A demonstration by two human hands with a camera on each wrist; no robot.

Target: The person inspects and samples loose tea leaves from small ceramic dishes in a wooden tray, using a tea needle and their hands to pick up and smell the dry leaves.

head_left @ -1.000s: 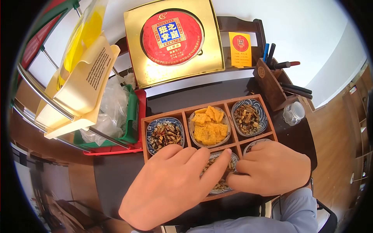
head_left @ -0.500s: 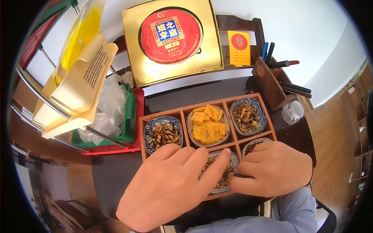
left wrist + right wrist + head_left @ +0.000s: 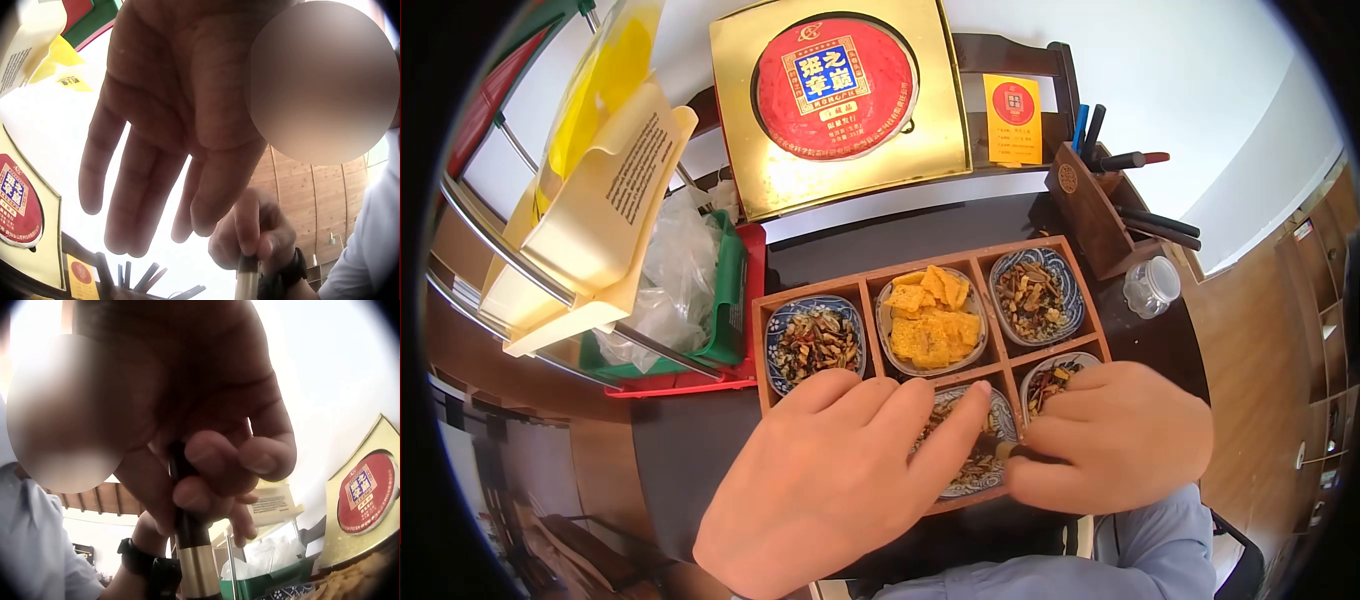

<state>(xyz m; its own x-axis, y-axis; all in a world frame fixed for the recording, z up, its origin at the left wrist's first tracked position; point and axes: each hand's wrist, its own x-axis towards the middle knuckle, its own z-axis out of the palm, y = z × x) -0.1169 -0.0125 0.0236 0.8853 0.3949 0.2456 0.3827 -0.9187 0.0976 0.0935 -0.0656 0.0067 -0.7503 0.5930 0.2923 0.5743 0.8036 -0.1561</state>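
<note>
In the head view my left hand (image 3: 825, 475) hovers palm down over the front left of a divided wooden tray (image 3: 1094, 310), its fingers fairly straight and holding nothing. My right hand (image 3: 1115, 435) pinches a black stick-like tool with a gold band (image 3: 199, 569); its far end reaches over the front middle bowl (image 3: 962, 487) of dried bits, and I cannot tell what kind of tool it is. Partly under the right hand sits another patterned bowl (image 3: 1048, 385) with dark dried pieces. In the left wrist view the left hand's fingers (image 3: 128, 212) point down, apart from the tool.
The tray's back row holds a blue bowl of dried mix (image 3: 815, 345), a bowl of orange chips (image 3: 935, 325) and another dried mix (image 3: 1035, 300). Behind stands a gold box (image 3: 735, 110). A rack with a green basket (image 3: 730, 290) is left; a pen holder (image 3: 1090, 220) and glass jar (image 3: 1150, 288) are right.
My right hand has shifted slightly right, exposing the gold-banded tool and more of the right bowl. The left hand has barely moved. The whole head view has drifted a little.
</note>
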